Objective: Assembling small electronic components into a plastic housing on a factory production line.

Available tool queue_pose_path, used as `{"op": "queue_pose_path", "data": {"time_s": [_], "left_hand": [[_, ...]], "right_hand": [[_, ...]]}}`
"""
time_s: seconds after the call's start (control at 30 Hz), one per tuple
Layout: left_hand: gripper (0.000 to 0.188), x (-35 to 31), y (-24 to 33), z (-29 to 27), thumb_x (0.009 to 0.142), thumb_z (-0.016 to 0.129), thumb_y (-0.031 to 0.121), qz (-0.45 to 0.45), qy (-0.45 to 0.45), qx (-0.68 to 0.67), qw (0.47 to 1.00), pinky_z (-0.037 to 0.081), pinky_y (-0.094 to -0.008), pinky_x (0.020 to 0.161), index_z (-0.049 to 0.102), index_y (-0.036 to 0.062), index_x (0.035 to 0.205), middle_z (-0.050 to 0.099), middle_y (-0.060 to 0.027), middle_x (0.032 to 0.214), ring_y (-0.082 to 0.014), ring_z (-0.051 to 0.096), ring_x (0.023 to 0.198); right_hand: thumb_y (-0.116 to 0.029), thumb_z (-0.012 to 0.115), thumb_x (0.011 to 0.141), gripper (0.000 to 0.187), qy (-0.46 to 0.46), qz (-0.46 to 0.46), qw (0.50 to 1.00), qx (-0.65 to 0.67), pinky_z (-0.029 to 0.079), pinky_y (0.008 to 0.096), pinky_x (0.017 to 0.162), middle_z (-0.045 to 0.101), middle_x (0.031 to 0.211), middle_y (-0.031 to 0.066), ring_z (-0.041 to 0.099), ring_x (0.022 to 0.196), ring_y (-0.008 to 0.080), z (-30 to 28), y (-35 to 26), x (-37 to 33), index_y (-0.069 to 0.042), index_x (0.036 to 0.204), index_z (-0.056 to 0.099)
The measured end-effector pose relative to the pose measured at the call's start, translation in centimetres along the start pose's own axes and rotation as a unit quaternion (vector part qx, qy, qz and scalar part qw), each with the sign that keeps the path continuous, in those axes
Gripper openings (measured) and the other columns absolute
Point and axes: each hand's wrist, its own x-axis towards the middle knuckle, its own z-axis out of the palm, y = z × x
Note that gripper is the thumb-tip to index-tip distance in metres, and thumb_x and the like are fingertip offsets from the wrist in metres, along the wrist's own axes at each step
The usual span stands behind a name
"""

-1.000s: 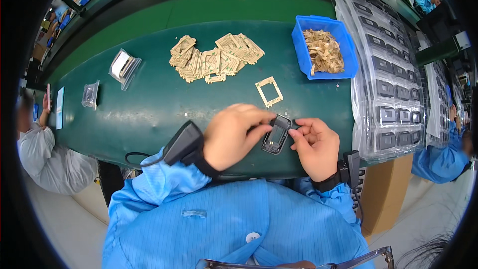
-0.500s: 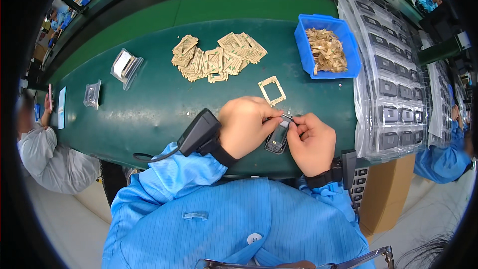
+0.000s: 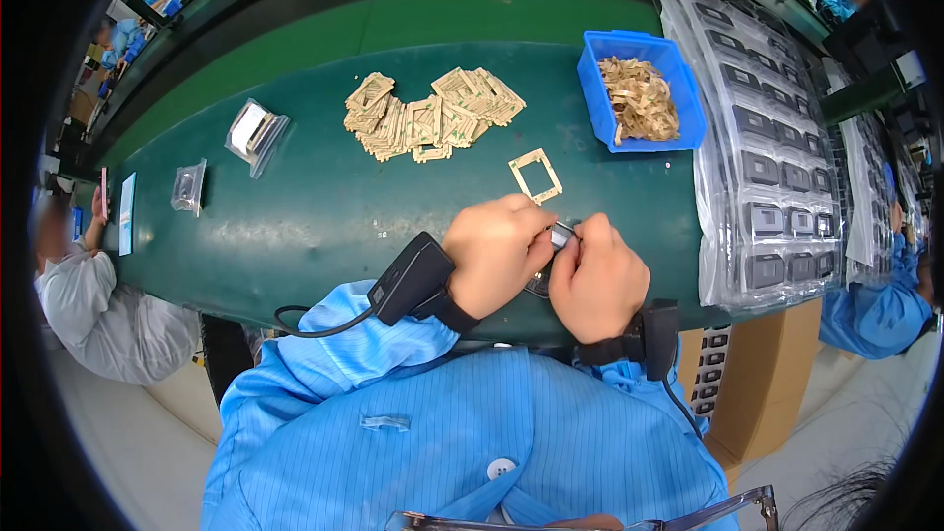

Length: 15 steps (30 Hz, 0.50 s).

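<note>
A small dark handheld device housing [image 3: 561, 235] with a grey, shiny panel is held between both hands, low over the table's near side. My left hand [image 3: 497, 254] pinches its upper left side with thumb and fingertips. Closed on the opposite side is my right hand [image 3: 600, 280], thumb against the panel. The fingers cover most of the device; only the panel and a bit of its lower end show. Just beyond the fingertips lies a single tan square frame-shaped sticker [image 3: 524, 182], flat on the green tabletop [image 3: 324, 226].
Farther back is a heap of tan frames [image 3: 477, 98]. A blue bin [image 3: 661, 145] holds tan paper strips. Clear trays [image 3: 762, 172] of dark housings line the right side. Clear plastic packets [image 3: 258, 138] lie left. A seated person [image 3: 118, 315] is at far left.
Both hands have drawn closer together around the device, hiding more of it. The device's grey panel has tilted into view between the fingertips.
</note>
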Motion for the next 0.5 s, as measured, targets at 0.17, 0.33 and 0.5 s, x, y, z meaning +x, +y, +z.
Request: {"op": "queue_pose_path", "data": {"time_s": [0.17,0.33,0.5], "left_hand": [[0.021,0.3,0.1,-1.1,0.078,0.072,0.005,0.007,-0.002,0.000,1.000,0.054,-0.0363,0.063,0.074,0.0056,0.099,0.069,-0.0100,0.085,-0.0277,0.068,0.075],[0.018,2.8,2.3,-4.1,0.081,0.073,0.008,0.122,0.004,-0.073,0.990,0.054,-0.0372,0.068,0.074,0.0064,0.099,0.070,-0.0115,0.087,-0.0288,0.067,0.076],[0.018,6.7,3.4,-6.0,0.088,0.073,0.010,-0.108,-0.087,-0.289,0.947,0.054,-0.0267,0.074,0.074,-0.0008,0.102,0.074,-0.0087,0.093,-0.0107,0.067,0.083]], "right_hand": [[-0.006,0.068,0.083,0.019,-0.067,-0.034,0.987,0.141,0.051,0.0355,0.053,0.064,0.071,0.0092,0.062,0.055,0.0217,-1.3,1.3,1.1,-0.001,0.097,0.057],[0.005,0.055,0.096,0.024,-0.185,0.070,0.811,0.551,0.055,0.0201,0.065,0.068,0.094,0.0036,0.065,0.081,0.0056,-3.9,0.8,1.9,0.003,0.119,0.057],[0.003,0.056,0.096,0.021,-0.033,0.036,0.819,0.571,0.055,0.0209,0.067,0.069,0.100,0.0090,0.068,0.086,0.0113,-4.8,1.4,3.9,0.002,0.118,0.059]]}}
